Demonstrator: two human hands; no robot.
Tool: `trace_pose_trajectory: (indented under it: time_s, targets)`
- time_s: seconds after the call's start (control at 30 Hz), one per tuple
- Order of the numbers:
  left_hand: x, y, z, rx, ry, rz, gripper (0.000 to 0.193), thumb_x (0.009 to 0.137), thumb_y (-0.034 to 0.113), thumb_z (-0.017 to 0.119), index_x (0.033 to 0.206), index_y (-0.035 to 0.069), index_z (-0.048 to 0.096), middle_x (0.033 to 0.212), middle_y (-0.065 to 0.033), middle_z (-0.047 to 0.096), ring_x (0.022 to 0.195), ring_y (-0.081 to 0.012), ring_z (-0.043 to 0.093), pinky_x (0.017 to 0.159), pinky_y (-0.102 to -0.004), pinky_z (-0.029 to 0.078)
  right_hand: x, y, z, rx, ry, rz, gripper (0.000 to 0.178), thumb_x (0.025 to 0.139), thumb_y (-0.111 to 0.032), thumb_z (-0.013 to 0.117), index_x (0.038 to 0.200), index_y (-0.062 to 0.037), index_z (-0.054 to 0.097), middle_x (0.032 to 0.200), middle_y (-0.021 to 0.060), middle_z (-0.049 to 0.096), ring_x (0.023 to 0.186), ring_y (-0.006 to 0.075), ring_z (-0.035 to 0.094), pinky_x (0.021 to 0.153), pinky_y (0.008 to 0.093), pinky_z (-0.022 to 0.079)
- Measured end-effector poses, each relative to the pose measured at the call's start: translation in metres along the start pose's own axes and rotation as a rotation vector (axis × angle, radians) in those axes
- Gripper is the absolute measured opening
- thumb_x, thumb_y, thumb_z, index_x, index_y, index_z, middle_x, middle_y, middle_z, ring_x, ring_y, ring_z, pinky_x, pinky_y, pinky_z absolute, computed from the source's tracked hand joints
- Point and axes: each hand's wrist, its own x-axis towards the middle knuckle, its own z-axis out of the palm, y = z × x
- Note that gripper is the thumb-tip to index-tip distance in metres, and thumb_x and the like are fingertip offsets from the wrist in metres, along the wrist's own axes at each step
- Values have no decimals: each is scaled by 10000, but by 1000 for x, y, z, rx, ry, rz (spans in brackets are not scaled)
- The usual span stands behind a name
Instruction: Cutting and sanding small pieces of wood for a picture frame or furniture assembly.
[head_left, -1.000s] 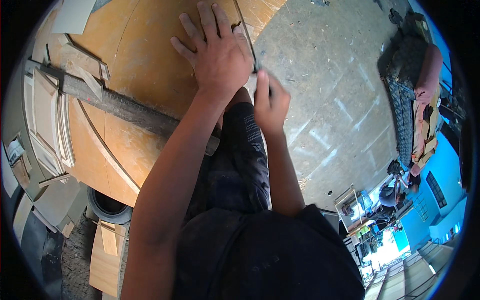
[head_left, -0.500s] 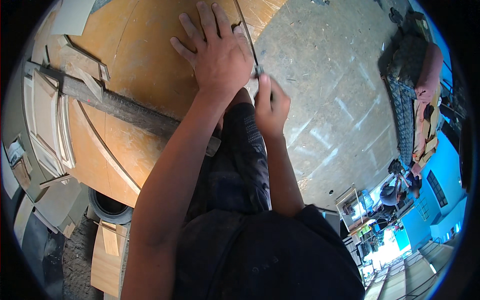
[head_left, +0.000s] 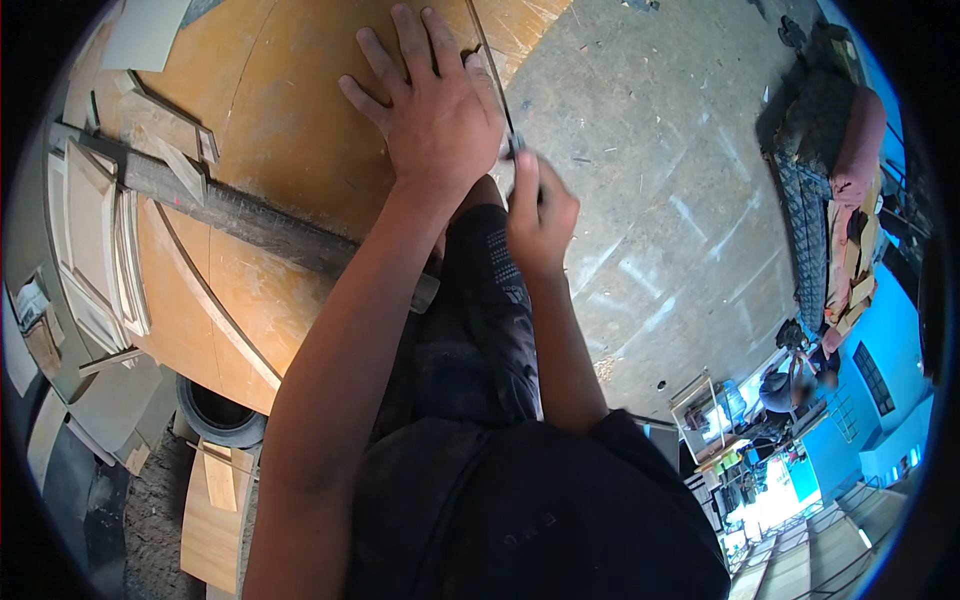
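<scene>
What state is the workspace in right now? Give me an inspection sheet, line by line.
Surface: brown board, scuffed, bits scattered on the floor beside it.
Job's things: thin tool passing just right of the left hand; its exact kind is unclear.
Clutter: dark beam across the board; wood pieces and a tire at left.
Hands: left flat on the board, fingers spread; right hand closed around the tool's near end.
Cables: nothing seen.
Surroundings: quilted bundle, another person at right.
</scene>
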Motion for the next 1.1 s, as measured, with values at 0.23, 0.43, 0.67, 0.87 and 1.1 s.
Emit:
trace_pose_trajectory:
  time_s: [0.23, 0.43, 0.67, 0.87, 1.1]
  targets:
    - [-1, 5, -3, 21, -17, -14, 668, 958, 282, 493, 1529, 0, 292, 1636, -205, 175, 1497, -477, 112, 1144, -701, 93, -80, 44, -41, -49, 7, 190, 258, 1022, -188, 523, 998, 2, 696, 745, 123, 680, 624, 150, 643, 599, 300, 492]
    - [0, 2, -2, 25, -2, 3, 651, 967, 279, 475, 1528, 2, 295, 1631, -209, 187, 1492, -484, 127, 1141, -704, 97, 11, 11, 11, 93, 28, -82, 234, 1023, -187, 546, 933, -4, 661, 678, 143, 599, 586, 145, 565, 580, 308, 466]
    - [0, 3, -1, 36, 43, 13, 640, 975, 283, 463, 1521, -10, 303, 1626, -212, 199, 1484, -491, 145, 1135, -706, 113, -75, 53, -31, 104, 13, 83, 372, 1061, -277, 473, 880, -13, 662, 549, -20, 423, 498, 45, 404, 478, 270, 329]
    - [-1, 1, 1, 40, 37, 22, 639, 976, 277, 465, 1521, -13, 298, 1621, -218, 205, 1482, -493, 150, 1133, -709, 115, 8, 12, 15, 113, 91, -154, 395, 1057, -276, 482, 803, -10, 626, 574, -5, 451, 522, 53, 416, 494, 267, 332]
    - [4, 10, -3, 13, 22, 2, 644, 973, 274, 473, 1522, -10, 293, 1622, -221, 199, 1480, -499, 150, 1132, -710, 119, -61, 71, -37, 6, -11, 69, 304, 1022, -214, 524, 858, 6, 654, 607, 109, 572, 579, 115, 540, 555, 307, 442]
